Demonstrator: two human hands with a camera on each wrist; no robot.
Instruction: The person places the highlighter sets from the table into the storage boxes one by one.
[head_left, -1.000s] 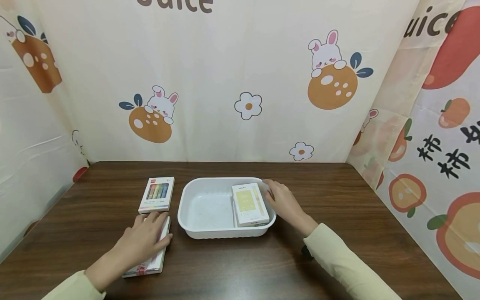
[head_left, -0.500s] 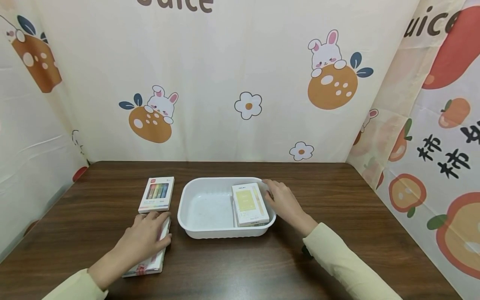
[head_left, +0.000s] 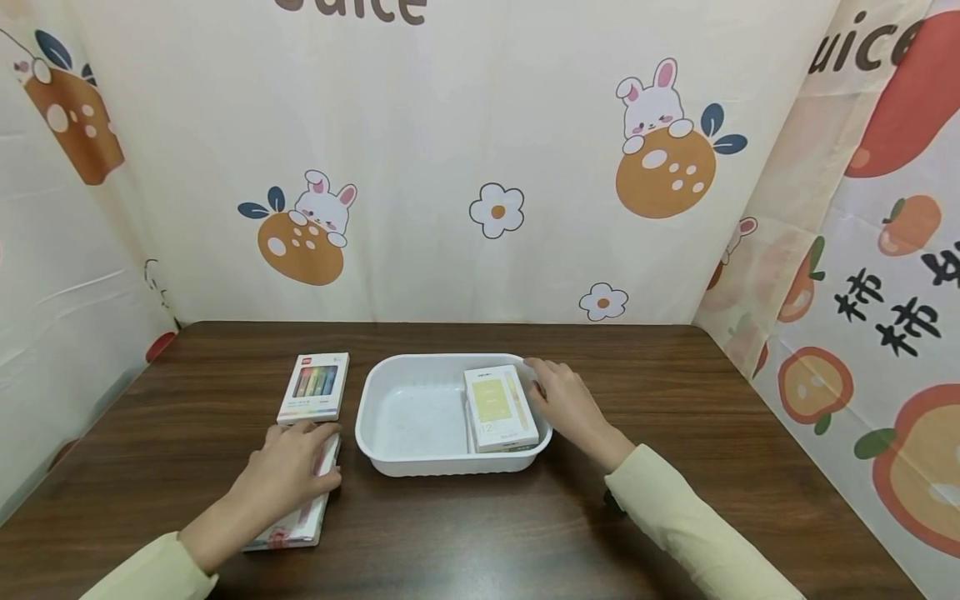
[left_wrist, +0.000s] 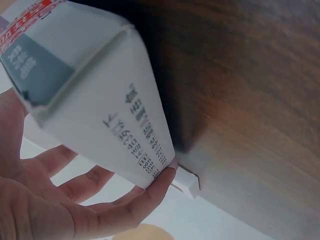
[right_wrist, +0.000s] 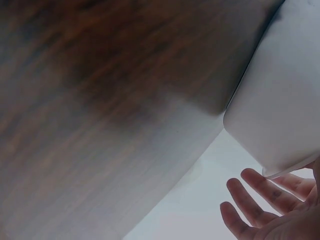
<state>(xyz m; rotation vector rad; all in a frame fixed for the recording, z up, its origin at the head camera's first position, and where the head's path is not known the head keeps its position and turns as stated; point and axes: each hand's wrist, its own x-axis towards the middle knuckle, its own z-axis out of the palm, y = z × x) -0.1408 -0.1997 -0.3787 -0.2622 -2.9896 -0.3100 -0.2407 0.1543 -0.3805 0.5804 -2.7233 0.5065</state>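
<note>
My left hand (head_left: 277, 475) grips a flat white box (head_left: 300, 529) with pink print, at the left of the table. Its side shows rows of small dark print in the left wrist view, with fingertips (left_wrist: 162, 177) pressed along the far edge. The back of the hand hides much of the box from above. My right hand (head_left: 573, 408) rests at the right rim of a white plastic tray (head_left: 412, 458). There the thumb reaches inside, and the other fingers (right_wrist: 250, 202) are extended beside the rim. A white box with a yellow-green panel (head_left: 497, 408) lies in the tray's right half.
Just beyond the left hand lies a white box with a window of coloured sticks (head_left: 313, 387). Another pack shows partly under the box in the tray. Printed curtains (head_left: 420, 167) stand behind and beside the brown wooden table (head_left: 450, 533).
The near end of the white box under my left hand has shifted slightly left, and the hand has moved a little with it. My right hand and the tray stay put.
</note>
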